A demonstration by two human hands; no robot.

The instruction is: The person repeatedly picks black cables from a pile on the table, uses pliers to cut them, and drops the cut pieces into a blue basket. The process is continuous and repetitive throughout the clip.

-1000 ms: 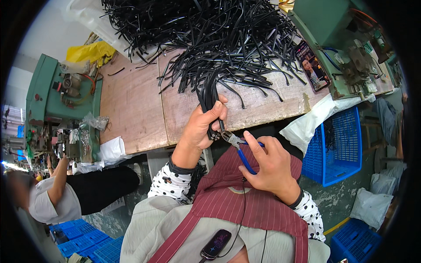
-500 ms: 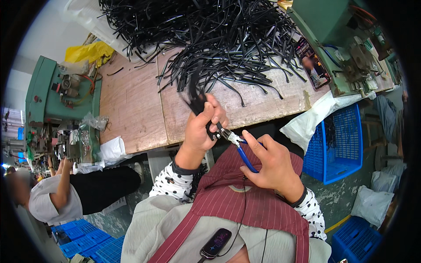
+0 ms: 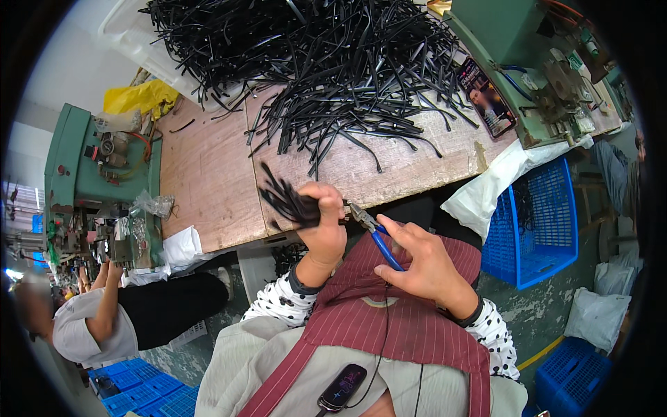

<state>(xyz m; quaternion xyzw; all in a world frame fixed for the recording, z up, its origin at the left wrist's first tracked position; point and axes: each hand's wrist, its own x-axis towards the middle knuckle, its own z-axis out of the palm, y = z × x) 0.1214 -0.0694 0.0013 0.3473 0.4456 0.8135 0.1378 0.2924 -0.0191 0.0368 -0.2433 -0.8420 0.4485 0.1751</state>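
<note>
My left hand (image 3: 324, 233) is closed round a bundle of black eyeglass temples (image 3: 288, 201), just in front of the table edge. Their curved tips fan out to the left, and some are smeared by motion. In my right hand (image 3: 432, 263) are blue-handled pliers (image 3: 383, 244), the handles lying between thumb and fingers. The plier jaws point up and left, right beside the temple ends at my left hand. Whether the jaws grip one of those ends is too small to tell. A big heap of similar temples (image 3: 347, 90) covers the back of the table.
The wooden table (image 3: 208, 181) carries green machines at left (image 3: 76, 160) and right (image 3: 497, 35). A phone (image 3: 486, 97) leans near the right machine. A blue crate (image 3: 531, 229) stands below at right, beside white plastic sheeting (image 3: 479, 187). Another person (image 3: 97, 316) sits at far left.
My left hand has turned, swinging the bundle from pointing up to pointing left. The pliers have shifted slightly and stay beside the bundle's ends.
</note>
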